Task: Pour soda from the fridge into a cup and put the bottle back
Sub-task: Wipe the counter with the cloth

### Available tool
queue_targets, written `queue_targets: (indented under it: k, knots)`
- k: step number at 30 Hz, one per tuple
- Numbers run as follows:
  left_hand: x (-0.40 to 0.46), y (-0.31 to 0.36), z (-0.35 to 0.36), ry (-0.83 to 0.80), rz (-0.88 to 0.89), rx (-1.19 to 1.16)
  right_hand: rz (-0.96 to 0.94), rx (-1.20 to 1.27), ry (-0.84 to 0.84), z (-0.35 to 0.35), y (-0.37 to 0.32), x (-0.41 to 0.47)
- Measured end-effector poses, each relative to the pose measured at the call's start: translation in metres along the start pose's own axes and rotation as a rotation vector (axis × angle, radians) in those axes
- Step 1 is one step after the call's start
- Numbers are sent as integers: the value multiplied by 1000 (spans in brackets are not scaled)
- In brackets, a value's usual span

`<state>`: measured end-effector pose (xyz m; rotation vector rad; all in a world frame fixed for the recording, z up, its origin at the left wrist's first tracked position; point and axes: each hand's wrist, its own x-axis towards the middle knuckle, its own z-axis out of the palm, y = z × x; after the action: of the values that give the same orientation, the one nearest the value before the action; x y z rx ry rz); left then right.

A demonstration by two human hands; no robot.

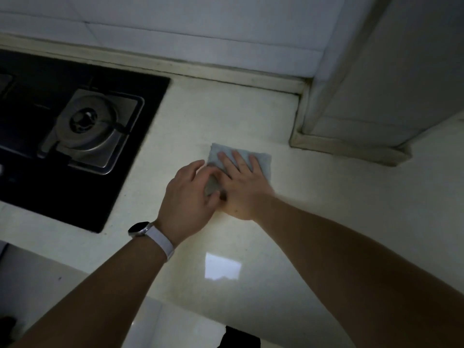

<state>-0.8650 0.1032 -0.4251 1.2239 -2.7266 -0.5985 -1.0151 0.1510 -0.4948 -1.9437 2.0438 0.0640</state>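
A folded pale blue-grey cloth lies flat on the cream countertop. My right hand presses on it with straight, spread fingers. My left hand, a watch on its wrist, rests beside the right one, its curled fingers touching the cloth's near left edge. How those fingers hold the cloth is hidden in shadow. No soda bottle, cup or fridge is in view.
A black gas hob with a steel burner fills the counter's left side. A white tiled pillar juts out at the back right. The tiled wall runs behind. The counter's front edge is near my forearms.
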Motion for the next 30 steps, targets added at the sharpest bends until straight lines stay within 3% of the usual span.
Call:
queue_targets:
  k: [16,30]
  knots:
    - [38,191,92,-115,284,-50,209,34,34,1,179,-175]
    - [41,327,167,-231,359,52,305,33,75,16,319,-317]
